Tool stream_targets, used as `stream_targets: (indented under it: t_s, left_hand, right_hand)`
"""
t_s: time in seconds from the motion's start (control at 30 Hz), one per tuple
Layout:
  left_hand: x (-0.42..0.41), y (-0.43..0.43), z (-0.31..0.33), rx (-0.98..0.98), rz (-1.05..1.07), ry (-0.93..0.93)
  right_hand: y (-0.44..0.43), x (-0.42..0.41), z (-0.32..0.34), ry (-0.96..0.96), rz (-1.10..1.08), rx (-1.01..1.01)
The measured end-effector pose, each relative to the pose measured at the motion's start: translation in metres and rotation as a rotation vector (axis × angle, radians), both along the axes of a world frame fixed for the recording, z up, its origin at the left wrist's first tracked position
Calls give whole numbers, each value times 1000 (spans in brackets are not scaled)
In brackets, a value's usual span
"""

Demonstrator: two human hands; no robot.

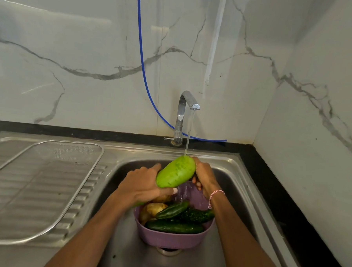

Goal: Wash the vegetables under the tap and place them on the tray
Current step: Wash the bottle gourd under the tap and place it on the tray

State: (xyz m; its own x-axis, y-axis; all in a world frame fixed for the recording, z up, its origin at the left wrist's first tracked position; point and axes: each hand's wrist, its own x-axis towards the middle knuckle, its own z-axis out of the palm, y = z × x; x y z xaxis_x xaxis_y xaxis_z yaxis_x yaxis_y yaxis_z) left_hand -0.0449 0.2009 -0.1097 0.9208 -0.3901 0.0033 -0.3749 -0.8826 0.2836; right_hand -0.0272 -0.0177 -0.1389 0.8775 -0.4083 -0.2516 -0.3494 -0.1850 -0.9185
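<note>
A light green gourd (176,171) is held over the sink under the running tap (184,113), and the water stream lands on its upper end. My left hand (142,185) grips its lower end from the left, thumb underneath. My right hand (204,174) grips its upper right side. Below sits a purple basket (171,238) in the sink basin, holding dark green cucumbers (174,227), a bitter gourd (197,215) and potatoes (153,209). A wire mesh tray (46,187) lies on the drainboard to the left with nothing on it.
The steel sink basin (127,259) has a drain just in front of the basket. A blue hose (143,66) hangs down the marble wall behind the tap. A black counter edge (279,200) runs along the right, beside the side wall.
</note>
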Motion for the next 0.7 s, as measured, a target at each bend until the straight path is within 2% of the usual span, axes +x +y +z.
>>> stream_targets:
  t_s: [0.13,0.23,0.33,0.43,0.57,0.63,0.7]
  left_hand:
    - [4,14,0,-312,-17,287]
    - [2,20,5,-473,-22,496]
    - [-6,21,15,-469,-19,652]
    - [-7,22,16,-473,-32,771]
    - [-10,18,10,-492,5,953]
    - [-9,16,9,-526,49,1036]
    - [-9,15,13,-581,-9,1120]
  right_hand:
    - [-7,-7,8,-56,121,-130]
    - [-10,-14,19,-11,220,-8]
    - [-15,-26,27,91,378,141]
    - [-14,-42,30,191,515,98]
    - [-15,-64,27,170,559,69]
    - [-15,-77,25,120,560,184]
    - [-14,-86,24,24,542,398]
